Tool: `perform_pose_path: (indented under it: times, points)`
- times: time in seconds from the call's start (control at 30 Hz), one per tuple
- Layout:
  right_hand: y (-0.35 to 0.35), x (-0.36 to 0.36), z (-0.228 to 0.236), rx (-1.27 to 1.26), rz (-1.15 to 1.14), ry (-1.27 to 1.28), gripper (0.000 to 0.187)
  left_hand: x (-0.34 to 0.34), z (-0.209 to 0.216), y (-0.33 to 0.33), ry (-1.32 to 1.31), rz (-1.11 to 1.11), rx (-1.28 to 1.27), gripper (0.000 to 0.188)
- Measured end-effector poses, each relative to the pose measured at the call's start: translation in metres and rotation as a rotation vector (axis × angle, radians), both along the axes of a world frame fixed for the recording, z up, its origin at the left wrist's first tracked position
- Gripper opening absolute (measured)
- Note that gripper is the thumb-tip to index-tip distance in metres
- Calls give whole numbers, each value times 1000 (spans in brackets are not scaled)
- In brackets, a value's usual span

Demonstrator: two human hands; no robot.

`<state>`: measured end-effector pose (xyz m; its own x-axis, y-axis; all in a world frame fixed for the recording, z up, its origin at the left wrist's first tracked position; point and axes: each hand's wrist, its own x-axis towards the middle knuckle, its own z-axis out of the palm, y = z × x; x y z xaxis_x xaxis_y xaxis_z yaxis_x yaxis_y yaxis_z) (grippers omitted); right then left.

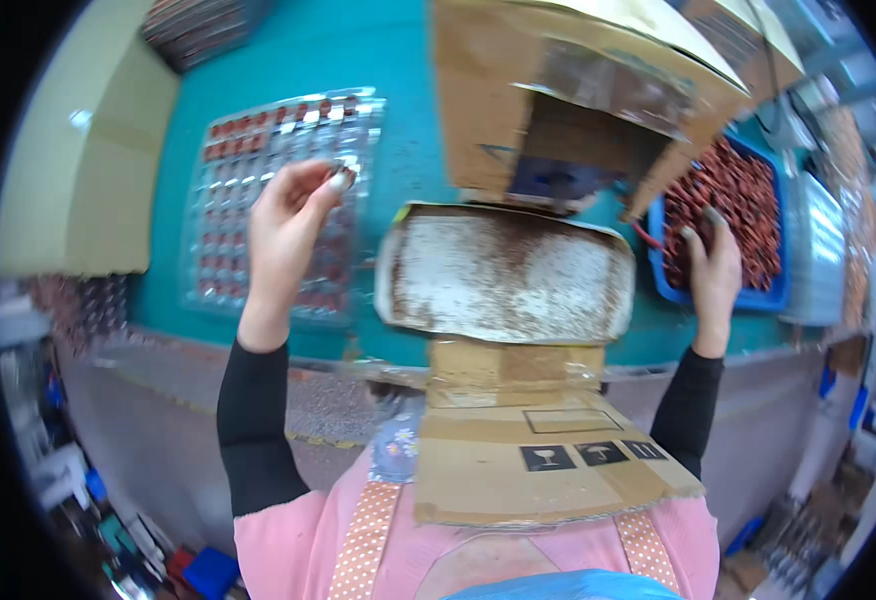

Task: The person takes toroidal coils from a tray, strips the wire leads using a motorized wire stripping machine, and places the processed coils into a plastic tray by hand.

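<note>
My left hand (286, 225) is raised over a clear plastic tray (243, 215) with rows of small pockets. Its thumb and fingertips pinch a small dark reddish part (345, 178). Similar reddish-brown pieces sit in the tray's far rows and in some of the nearer pockets. On the right, my right hand (716, 270) reaches into a blue bin (784, 235) heaped with small reddish-brown parts (743, 205). Its fingertips are bent together among the parts, and what they grip, if anything, is too small to make out.
Between my hands lies a shallow white tray (508, 270) smeared with brown dust, below an open cardboard box (488, 100). A cardboard flap (558, 450) extends toward my chest. A large carton (88, 150) stands left; stacked clear trays (816, 245) stand right of the bin.
</note>
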<state>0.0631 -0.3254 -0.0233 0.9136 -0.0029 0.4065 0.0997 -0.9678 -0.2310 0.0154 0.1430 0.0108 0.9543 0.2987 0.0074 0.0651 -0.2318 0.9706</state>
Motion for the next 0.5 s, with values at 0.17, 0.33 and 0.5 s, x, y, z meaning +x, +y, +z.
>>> perform_pose_path:
  times: [0.17, 0.33, 0.5]
  points:
    - [2, 2, 5, 309, -63, 347, 40, 27, -21, 61, -67, 180, 63, 28]
    - [0, 3, -3, 152, 92, 136, 42, 51, -22, 93, -4, 293, 604, 28]
    - [11, 4, 2, 36, 177, 126, 33, 60, -28, 108, 59, 334, 963, 27]
